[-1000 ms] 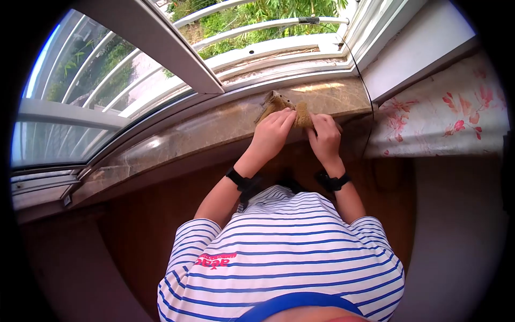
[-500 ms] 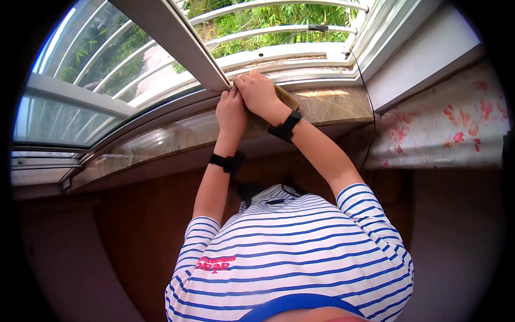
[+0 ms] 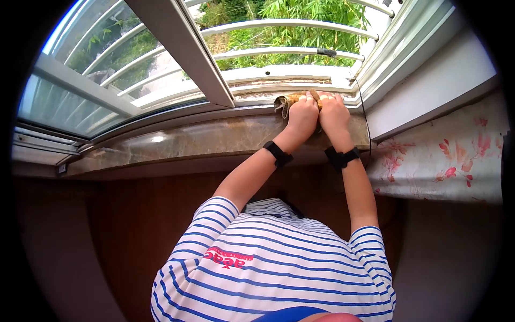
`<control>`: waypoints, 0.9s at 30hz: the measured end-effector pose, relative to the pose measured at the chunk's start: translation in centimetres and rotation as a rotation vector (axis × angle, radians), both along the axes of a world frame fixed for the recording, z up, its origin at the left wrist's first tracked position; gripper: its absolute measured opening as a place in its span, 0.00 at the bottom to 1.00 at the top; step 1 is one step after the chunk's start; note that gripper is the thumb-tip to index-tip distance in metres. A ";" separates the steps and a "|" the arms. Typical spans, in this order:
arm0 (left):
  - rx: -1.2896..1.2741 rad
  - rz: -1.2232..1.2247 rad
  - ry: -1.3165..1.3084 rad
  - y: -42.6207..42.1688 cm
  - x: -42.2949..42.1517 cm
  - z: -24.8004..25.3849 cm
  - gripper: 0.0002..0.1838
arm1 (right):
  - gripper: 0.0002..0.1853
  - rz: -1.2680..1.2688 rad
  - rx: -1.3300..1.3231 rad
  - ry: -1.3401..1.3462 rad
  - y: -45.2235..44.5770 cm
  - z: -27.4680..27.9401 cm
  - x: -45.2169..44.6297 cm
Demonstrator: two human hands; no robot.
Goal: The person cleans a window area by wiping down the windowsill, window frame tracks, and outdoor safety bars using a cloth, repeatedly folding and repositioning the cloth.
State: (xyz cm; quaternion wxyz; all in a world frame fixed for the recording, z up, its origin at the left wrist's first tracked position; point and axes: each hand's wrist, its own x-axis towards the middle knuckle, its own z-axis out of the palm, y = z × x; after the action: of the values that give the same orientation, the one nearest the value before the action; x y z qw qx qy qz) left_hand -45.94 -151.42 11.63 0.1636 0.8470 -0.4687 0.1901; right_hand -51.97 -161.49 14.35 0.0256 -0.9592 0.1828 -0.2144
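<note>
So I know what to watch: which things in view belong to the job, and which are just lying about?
In use:
cloth, gripped by left hand and right hand
probably window track, by the cloth

Just there:
cable
flowered fabric
window bars
plants

The brown cloth (image 3: 294, 100) looks rough and matt, with a coarse nap. The windowsill (image 3: 214, 137) is polished, veined stone, glossy where light strikes. Smooth, clear glass fills the window pane (image 3: 67, 110); the guard bars (image 3: 279, 24) look like white-coated metal, smooth. The striped shirt (image 3: 279, 260) is matt knit fabric, and the wristbands (image 3: 341, 159) are dull black.
</note>
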 end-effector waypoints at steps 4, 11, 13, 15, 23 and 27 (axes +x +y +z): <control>-0.087 -0.044 0.096 2.3 0.5 0.1 0.17 | 0.21 0.044 0.146 0.081 0.6 1.2 -0.2; 0.133 0.212 -0.042 10.5 5.1 1.8 0.14 | 0.18 0.439 0.178 -0.060 6.1 1.1 7.2; 0.120 0.256 -0.003 11.5 6.0 1.6 0.14 | 0.13 0.523 0.161 -0.036 8.1 1.6 9.7; 0.029 0.301 0.102 11.9 6.4 0.5 0.13 | 0.11 0.578 0.177 -0.070 8.9 1.9 11.4; 0.117 0.416 0.142 9.8 5.9 0.6 0.15 | 0.12 0.566 0.522 0.004 7.3 1.0 12.2; 0.096 0.339 0.173 9.8 6.3 0.9 0.16 | 0.13 0.509 0.516 -0.040 7.0 0.7 10.9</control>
State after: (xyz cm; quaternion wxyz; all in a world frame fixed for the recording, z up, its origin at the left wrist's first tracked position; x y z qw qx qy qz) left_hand -39.68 -141.62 12.48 0.1285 0.9337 -0.3123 0.1191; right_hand -41.03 -154.48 15.07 0.3230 -0.9315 -0.0142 -0.1664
